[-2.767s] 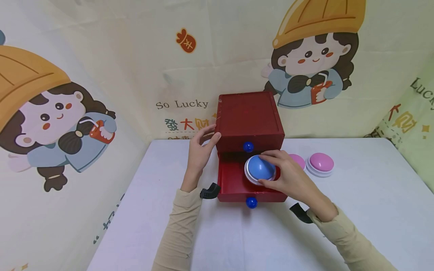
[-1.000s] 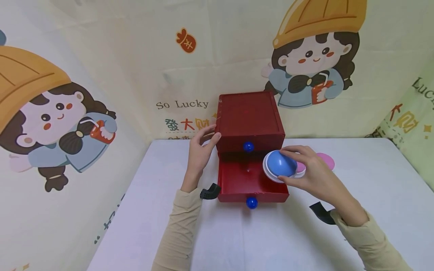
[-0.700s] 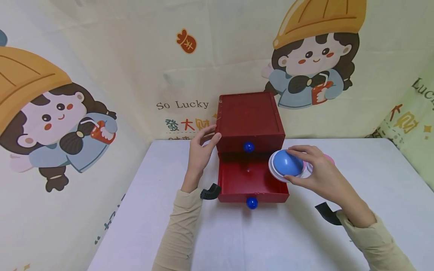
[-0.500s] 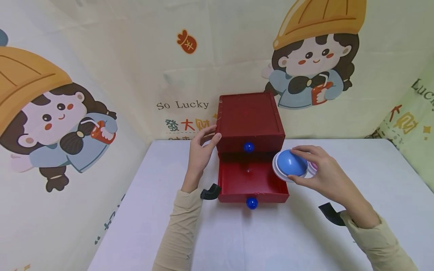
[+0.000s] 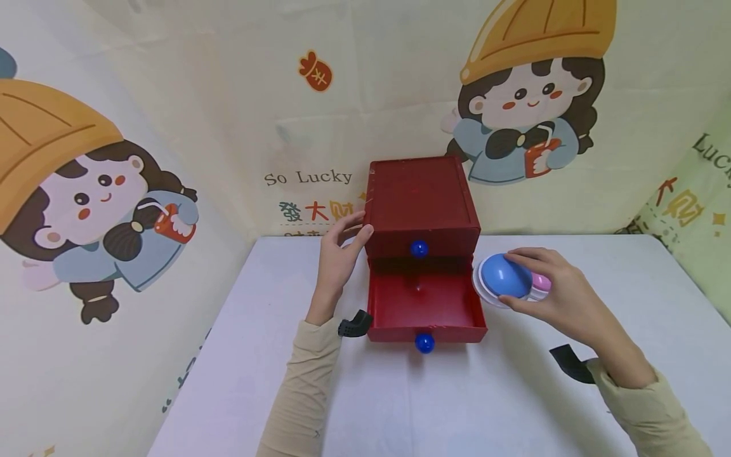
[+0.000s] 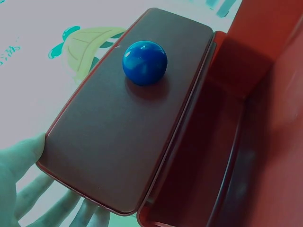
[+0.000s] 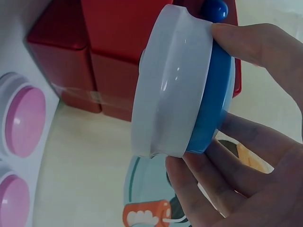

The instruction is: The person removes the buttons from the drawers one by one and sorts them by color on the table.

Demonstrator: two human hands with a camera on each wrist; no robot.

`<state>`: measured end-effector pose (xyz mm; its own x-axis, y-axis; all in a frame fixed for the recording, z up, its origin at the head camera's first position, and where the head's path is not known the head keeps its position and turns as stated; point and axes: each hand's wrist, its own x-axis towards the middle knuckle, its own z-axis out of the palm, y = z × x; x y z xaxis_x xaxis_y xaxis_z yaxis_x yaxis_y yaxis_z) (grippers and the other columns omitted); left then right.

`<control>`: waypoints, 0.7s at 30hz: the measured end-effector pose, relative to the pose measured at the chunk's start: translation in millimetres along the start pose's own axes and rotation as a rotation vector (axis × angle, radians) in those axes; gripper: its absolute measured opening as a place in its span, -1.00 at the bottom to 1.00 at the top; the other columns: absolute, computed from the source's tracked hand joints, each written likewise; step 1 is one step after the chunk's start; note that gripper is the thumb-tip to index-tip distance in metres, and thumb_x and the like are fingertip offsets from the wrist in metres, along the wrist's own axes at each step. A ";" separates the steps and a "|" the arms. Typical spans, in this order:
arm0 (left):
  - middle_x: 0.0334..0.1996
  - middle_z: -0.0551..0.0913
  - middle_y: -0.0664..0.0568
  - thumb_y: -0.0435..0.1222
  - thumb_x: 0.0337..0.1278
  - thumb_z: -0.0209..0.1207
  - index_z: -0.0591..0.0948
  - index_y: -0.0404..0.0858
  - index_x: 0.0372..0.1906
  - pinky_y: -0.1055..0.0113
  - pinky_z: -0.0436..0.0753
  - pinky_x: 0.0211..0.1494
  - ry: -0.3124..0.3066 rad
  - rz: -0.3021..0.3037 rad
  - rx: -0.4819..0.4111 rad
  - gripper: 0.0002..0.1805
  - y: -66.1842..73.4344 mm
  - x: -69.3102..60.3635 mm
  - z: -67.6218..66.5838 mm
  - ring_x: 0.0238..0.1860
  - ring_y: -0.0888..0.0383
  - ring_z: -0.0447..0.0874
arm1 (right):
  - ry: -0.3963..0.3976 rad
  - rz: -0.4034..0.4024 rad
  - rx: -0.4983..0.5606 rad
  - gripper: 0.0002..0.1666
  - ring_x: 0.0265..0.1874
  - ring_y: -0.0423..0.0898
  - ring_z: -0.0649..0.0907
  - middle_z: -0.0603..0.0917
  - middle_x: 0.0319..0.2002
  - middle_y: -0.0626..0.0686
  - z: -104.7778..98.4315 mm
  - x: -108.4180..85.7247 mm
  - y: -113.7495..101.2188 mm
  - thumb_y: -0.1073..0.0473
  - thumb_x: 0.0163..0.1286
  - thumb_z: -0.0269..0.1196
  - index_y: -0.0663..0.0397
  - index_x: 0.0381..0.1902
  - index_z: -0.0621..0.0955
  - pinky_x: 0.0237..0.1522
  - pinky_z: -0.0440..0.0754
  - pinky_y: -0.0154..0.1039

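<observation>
My right hand (image 5: pixel 562 289) grips a round push button (image 5: pixel 505 277) with a blue dome and white base, thumb and fingers at its rim. It is just right of the pulled-out lower drawer (image 5: pixel 427 334) of a red two-drawer box (image 5: pixel 422 193). In the right wrist view its white base (image 7: pixel 165 85) is turned away from the palm. My left hand (image 5: pixel 338 257) touches the box's left side with fairly straight fingers. The left wrist view shows its thumb (image 6: pixel 28 149) at the edge of the closed upper drawer's front, near the blue knob (image 6: pixel 145 63).
Two pink-domed buttons stand on the white table to the right: the nearer-to-box pink button (image 7: pixel 26 120) and another pink button (image 7: pixel 14 201). In the head view my right hand partly covers them. A printed cloth backdrop (image 5: pixel 228 95) rises behind the box.
The blue button has come out of the lower drawer and moved right in my right hand, past the drawer's right wall. The left hand and the box stay put.
</observation>
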<state>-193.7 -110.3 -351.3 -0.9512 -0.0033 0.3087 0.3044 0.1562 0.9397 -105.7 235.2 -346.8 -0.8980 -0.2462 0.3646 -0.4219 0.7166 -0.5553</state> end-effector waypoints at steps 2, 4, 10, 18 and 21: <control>0.18 0.59 0.03 -0.14 0.29 0.26 0.57 -0.08 0.27 0.06 0.63 0.17 -0.001 -0.003 0.000 -0.54 -2.5 1.1 0.0 0.16 0.07 0.54 | 0.001 0.008 0.000 -0.16 0.12 0.38 0.47 0.48 0.21 0.30 -1.0 -1.4 2.5 0.19 -0.06 0.61 0.27 0.21 0.56 -0.24 0.65 0.34; 0.20 0.58 -0.04 -0.19 0.31 0.24 0.55 -0.16 0.29 0.04 0.62 0.18 -0.006 -0.015 -0.001 -0.53 4.5 -0.8 0.1 0.18 0.02 0.53 | 0.005 0.009 -0.002 -0.16 0.12 0.38 0.47 0.48 0.21 0.30 -1.9 -2.5 4.6 0.19 -0.06 0.61 0.27 0.21 0.56 -0.24 0.64 0.34; 0.20 0.57 -0.16 -0.28 0.33 0.21 0.52 -0.32 0.29 0.06 0.62 0.19 -0.018 -0.028 0.010 -0.53 31.7 -10.3 0.4 0.18 -0.06 0.54 | -0.004 0.033 -0.013 -0.17 0.11 0.41 0.47 0.48 0.20 0.33 -3.9 -5.0 11.3 0.20 -0.06 0.60 0.28 0.20 0.55 -0.24 0.64 0.35; 0.20 0.57 -0.15 -0.27 0.31 0.23 0.53 -0.30 0.28 0.06 0.63 0.19 -0.014 -0.032 0.005 -0.52 32.2 -10.3 0.4 0.18 -0.06 0.54 | -0.038 0.067 -0.016 -0.18 0.10 0.45 0.46 0.47 0.20 0.35 -1.2 -8.5 22.9 0.16 -0.03 0.60 0.29 0.20 0.55 -0.24 0.63 0.35; 0.20 0.57 -0.15 -0.27 0.32 0.22 0.53 -0.30 0.29 0.07 0.63 0.19 -0.015 -0.031 0.005 -0.53 32.3 -10.1 0.5 0.18 -0.06 0.54 | -0.044 0.060 -0.009 -0.18 0.09 0.42 0.47 0.48 0.19 0.34 0.9 -10.1 27.2 0.16 -0.04 0.60 0.28 0.19 0.56 -0.24 0.66 0.32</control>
<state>-174.3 -104.7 -324.2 -0.9609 0.0065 0.2768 0.2742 0.1607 0.9482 -108.1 256.6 -366.3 -0.9264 -0.2305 0.2977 -0.3660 0.7368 -0.5684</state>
